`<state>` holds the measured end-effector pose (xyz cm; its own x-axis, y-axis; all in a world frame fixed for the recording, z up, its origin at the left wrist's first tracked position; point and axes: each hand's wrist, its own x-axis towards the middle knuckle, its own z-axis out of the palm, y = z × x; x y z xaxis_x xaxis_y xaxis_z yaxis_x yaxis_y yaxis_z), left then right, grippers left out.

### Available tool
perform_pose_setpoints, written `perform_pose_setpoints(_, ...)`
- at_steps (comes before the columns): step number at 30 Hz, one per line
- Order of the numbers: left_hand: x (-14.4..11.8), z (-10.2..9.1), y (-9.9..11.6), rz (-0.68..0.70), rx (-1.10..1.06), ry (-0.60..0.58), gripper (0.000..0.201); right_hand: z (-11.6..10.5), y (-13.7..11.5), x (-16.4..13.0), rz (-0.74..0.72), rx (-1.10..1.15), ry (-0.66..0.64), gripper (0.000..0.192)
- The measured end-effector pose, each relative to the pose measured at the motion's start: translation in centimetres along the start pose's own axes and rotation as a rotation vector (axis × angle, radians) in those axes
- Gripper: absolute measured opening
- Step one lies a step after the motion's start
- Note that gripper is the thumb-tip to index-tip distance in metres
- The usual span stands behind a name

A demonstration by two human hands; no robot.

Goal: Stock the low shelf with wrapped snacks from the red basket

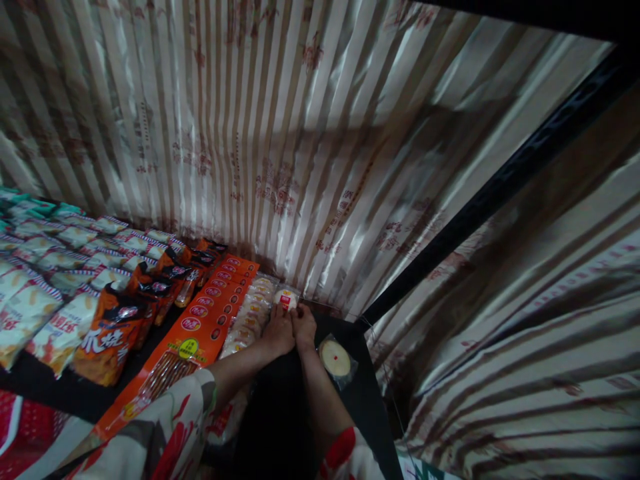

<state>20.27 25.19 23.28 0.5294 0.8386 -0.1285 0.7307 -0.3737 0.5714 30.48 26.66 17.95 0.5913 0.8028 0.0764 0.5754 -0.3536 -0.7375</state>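
A: A striped, shiny curtain (280,133) hangs all along the back and wraps round the right side, with a dark shelf (360,393) below it packed with snacks. Where are the hands?

B: Both are at the far end of the shelf, touching each other. The left hand (280,333) and the right hand (304,328) are closed with their fingertips on a small round wrapped cake with a red label (287,299); it sits at the far end of a row of similar cakes (250,317). How firmly they pinch it, I cannot tell; the light is dim.

A: What could go wrong?

B: I judge the wrapper to be slick, so the cake could slip from a fingertip hold and fall among the row, knocking it askew. The curtain hangs just behind, so a hand pushed further in could snag the cloth.

A: And around the hands?

B: Just right of the right forearm lies another wrapped round cake (336,360), alone on the bare shelf near its edge; an elbow could nudge it off. Left of the row run long orange packs (200,327), then dark-orange bags (113,337), then pale bags (55,280) stretching far left.

A: Anything in the way?

B: The shelf is tightly filled on the left; only the right side has room.
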Motion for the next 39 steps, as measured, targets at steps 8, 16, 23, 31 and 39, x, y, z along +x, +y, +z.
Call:
perform_pose_setpoints(8,-0.1,0.5,-0.1,0.046,0.077,0.004,0.051,-0.6,0.2,-1.5,-0.025,0.078,0.112,0.034)
perform_pose_setpoints(16,-1.8,1.6,0.5,0.096,0.09,0.032,0.044,-1.4,1.4,-3.6,-0.015,0.173,0.084,0.026)
perform_pose_setpoints(23,-4.8,2.2,1.7,0.189,0.05,0.057,0.039,-2.6,2.1,-6.5,-0.035,0.241,0.046,0.028)
perform_pose_setpoints(31,-8.6,3.5,2.1,0.185,0.009,0.055,0.037,-4.0,2.9,-10.4,-0.01,0.209,0.023,0.027)
perform_pose_setpoints(39,-13.0,4.2,2.2,0.21,0.101,-0.002,0.04,-4.9,3.2,-14.8,-0.046,0.151,-0.024,0.031)
